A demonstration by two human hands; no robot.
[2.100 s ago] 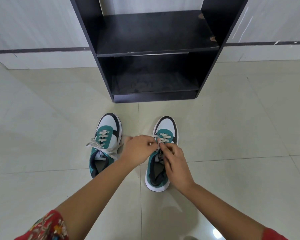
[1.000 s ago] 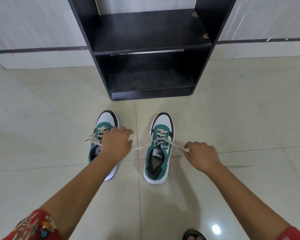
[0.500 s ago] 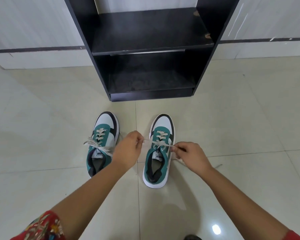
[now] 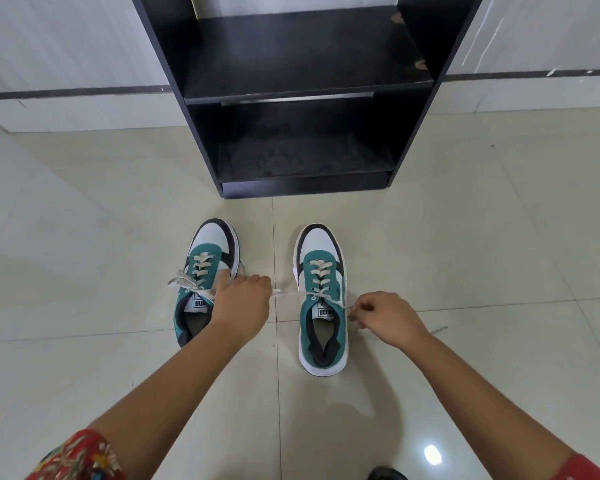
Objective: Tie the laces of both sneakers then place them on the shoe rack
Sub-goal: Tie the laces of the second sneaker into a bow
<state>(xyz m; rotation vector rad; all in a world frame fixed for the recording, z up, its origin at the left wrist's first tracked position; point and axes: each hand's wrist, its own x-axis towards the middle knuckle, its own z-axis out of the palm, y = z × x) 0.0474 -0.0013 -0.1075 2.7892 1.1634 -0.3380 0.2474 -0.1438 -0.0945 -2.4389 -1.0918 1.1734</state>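
Hands spread apart again, wider than half a second back, drawing the lace ends [image 4: 288, 293] of the right sneaker [image 4: 321, 299] taut across the gap, so the first knot looks to be cinching, no bow yet. Left hand [image 4: 241, 306]: grip closed on one lace end, above the left sneaker [image 4: 205, 268], whose laces lie loose. Right hand [image 4: 387, 318]: grip pinched on the other end, just beside the shoe. Both sneakers sit on the floor [image 4: 84, 237], the shoe rack [image 4: 305, 84] ahead.
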